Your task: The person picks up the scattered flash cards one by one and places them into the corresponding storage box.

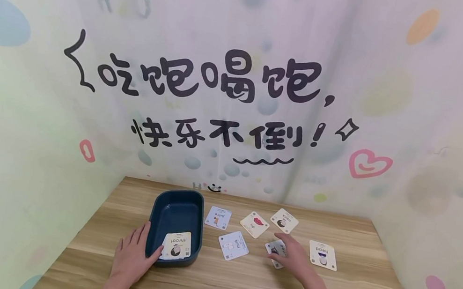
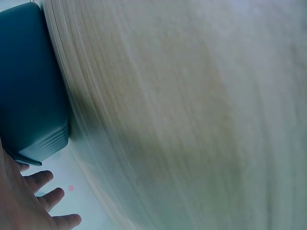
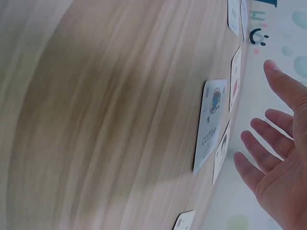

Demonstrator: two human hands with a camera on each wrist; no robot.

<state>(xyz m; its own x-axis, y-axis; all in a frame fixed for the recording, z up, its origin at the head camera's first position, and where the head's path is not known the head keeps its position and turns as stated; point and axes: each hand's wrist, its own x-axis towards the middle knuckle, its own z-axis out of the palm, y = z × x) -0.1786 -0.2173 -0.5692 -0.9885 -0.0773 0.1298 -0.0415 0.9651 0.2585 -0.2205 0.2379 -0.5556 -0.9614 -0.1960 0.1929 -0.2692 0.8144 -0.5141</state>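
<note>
My left hand (image 1: 132, 254) rests against the near left side of a dark blue plastic tray (image 1: 178, 212). Its thumb lies by the rim, while the other fingers (image 2: 53, 197) extend loosely outside it. Inside the tray, a card reading "throat" (image 1: 176, 246) lies on top at the near end. Above a "coffee" card (image 3: 211, 117) hovers my right hand (image 1: 293, 257), fingers spread and nothing held. In the right wrist view, that card lies flat on the table, and a gap shows between it and the hand.
On the wooden table (image 1: 242, 287) lie other cards: "juice" (image 1: 218, 217), "milk" (image 1: 233, 246), "lip" (image 1: 254, 224), "neck" (image 1: 284, 220) and "head" (image 1: 323, 255). A white printed curtain (image 1: 226, 31) with large Chinese lettering stands behind the table's far edge.
</note>
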